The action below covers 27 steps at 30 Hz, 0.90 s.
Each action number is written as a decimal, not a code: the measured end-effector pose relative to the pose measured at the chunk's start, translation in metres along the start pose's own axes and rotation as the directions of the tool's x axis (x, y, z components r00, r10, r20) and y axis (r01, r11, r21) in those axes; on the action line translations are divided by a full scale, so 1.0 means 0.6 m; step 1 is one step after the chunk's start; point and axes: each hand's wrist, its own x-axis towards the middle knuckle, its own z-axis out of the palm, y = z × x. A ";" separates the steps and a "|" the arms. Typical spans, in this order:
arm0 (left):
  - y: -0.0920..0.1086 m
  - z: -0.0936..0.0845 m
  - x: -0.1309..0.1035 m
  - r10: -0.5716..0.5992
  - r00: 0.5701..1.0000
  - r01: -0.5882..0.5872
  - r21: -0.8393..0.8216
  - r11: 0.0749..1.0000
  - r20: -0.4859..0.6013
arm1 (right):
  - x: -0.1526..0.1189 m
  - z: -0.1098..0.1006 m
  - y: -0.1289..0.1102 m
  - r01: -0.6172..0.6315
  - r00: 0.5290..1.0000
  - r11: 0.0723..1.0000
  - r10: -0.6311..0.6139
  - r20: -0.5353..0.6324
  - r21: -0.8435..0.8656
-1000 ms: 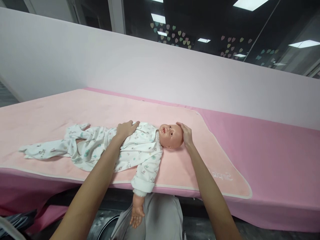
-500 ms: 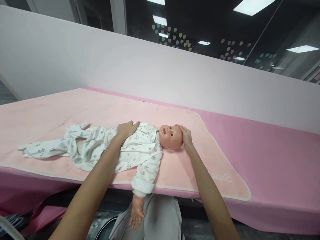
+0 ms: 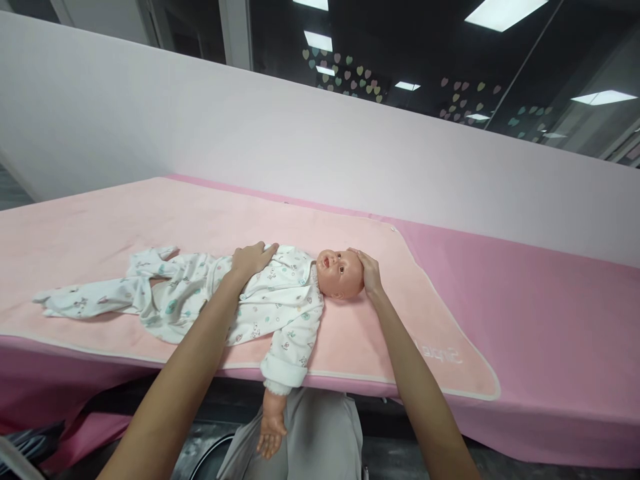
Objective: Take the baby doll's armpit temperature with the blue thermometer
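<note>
A baby doll (image 3: 285, 300) in a white patterned outfit lies on its back on a peach mat (image 3: 350, 347), its head toward the right. One doll arm hangs over the table's front edge. My left hand (image 3: 253, 259) rests flat on the doll's torso, fingers apart and gripping nothing. Against the top of the doll's head (image 3: 341, 273) lies my right hand (image 3: 369, 270), its fingers stretched over the crown, cupping without a closed grip. The doll's eyes and mouth are open.
Pink cloth (image 3: 545, 320) covers the table around the mat. A white low wall (image 3: 320, 153) runs behind it, with dark windows above. Below the front edge are my grey-clad legs (image 3: 325, 433), and dark cables (image 3: 35, 443) lie at the lower left.
</note>
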 end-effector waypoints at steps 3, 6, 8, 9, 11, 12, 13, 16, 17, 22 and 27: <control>0.000 0.000 -0.001 0.002 1.000 -0.002 -0.001 1.000 0.005 | -0.002 0.000 -0.002 -0.001 1.000 1.000 0.001 0.004 0.002; -0.001 0.000 -0.001 0.010 1.000 -0.010 -0.009 1.000 0.004 | -0.002 -0.001 -0.003 0.001 1.000 1.000 -0.001 0.014 0.000; -0.001 0.000 -0.001 0.011 1.000 -0.011 -0.009 1.000 -0.001 | -0.002 -0.001 -0.002 0.003 1.000 1.000 -0.003 0.014 0.003; -0.001 0.000 0.000 0.010 1.000 -0.010 -0.008 1.000 -0.002 | -0.002 -0.001 -0.002 0.004 1.000 1.000 -0.004 0.008 0.006; -0.001 0.001 0.000 0.007 1.000 -0.007 -0.004 1.000 -0.003 | -0.002 0.000 -0.002 0.006 1.000 1.000 -0.006 -0.002 0.009; -0.001 0.002 0.001 0.008 1.000 -0.008 -0.003 1.000 -0.002 | -0.002 0.000 -0.002 0.008 1.000 1.000 -0.008 -0.003 0.005; -0.002 0.002 0.001 0.009 1.000 -0.009 -0.004 1.000 -0.002 | -0.002 0.000 -0.002 0.011 1.000 1.000 -0.011 0.000 -0.001; -0.004 0.004 0.004 0.015 1.000 -0.015 -0.013 1.000 -0.002 | -0.003 0.000 -0.003 0.019 1.000 1.000 -0.018 0.006 -0.020; -0.005 0.005 0.005 0.012 1.000 -0.012 -0.020 1.000 -0.002 | -0.003 0.000 -0.003 0.021 1.000 1.000 -0.021 0.007 -0.022; -0.008 0.010 0.019 -0.067 0.996 0.074 -0.122 0.990 0.067 | -0.004 0.000 -0.002 0.020 1.000 1.000 -0.020 0.013 -0.016; -0.007 0.008 0.012 -0.122 0.982 0.071 -0.321 0.944 -0.142 | -0.012 0.003 -0.011 0.002 1.000 1.000 -0.002 -0.013 0.024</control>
